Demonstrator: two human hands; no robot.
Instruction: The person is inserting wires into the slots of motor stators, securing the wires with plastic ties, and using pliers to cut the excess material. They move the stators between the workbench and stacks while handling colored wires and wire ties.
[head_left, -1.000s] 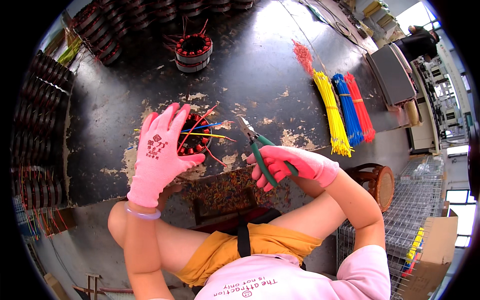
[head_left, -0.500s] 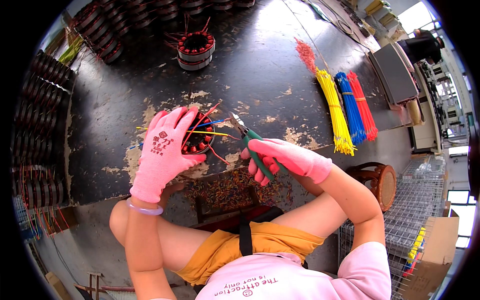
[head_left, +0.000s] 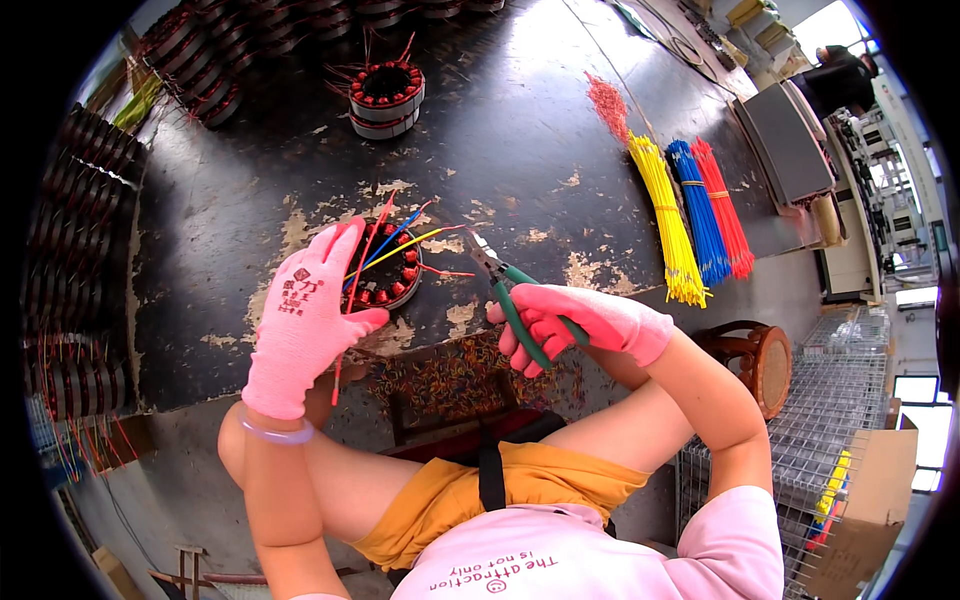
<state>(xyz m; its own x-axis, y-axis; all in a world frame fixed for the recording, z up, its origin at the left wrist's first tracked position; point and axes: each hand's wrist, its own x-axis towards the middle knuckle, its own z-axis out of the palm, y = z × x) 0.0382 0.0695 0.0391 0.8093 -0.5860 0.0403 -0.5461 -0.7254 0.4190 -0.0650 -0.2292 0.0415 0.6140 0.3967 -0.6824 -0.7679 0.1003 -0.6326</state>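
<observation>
My left hand [head_left: 305, 310], in a pink glove, is closed round the left side of a ring-shaped motor stator [head_left: 407, 272] with red copper windings. A blue wire [head_left: 398, 229], a yellow wire [head_left: 410, 244] and red wires cross the stator, their ends fanning up and to the right. In my gloved right hand [head_left: 600, 320] is a pair of green-handled wire cutters [head_left: 518, 325]. Their metal tip lies near the end of the yellow wire; whether they touch is too small to tell. The part of the stator under my left palm is hidden.
Another wound stator [head_left: 387, 105] stands farther back on the worn black table [head_left: 500, 130]. Bundles of yellow [head_left: 665, 220], blue [head_left: 700, 215] and red wires [head_left: 722, 210] lie at the right. Stacked stators [head_left: 85, 230] line the left side. Wire scraps [head_left: 440, 385] litter the floor below.
My left hand and the stator have shifted left and turned, so the wire ends now point more upward. One long red wire hangs down beside my left thumb. The cutters have moved slightly.
</observation>
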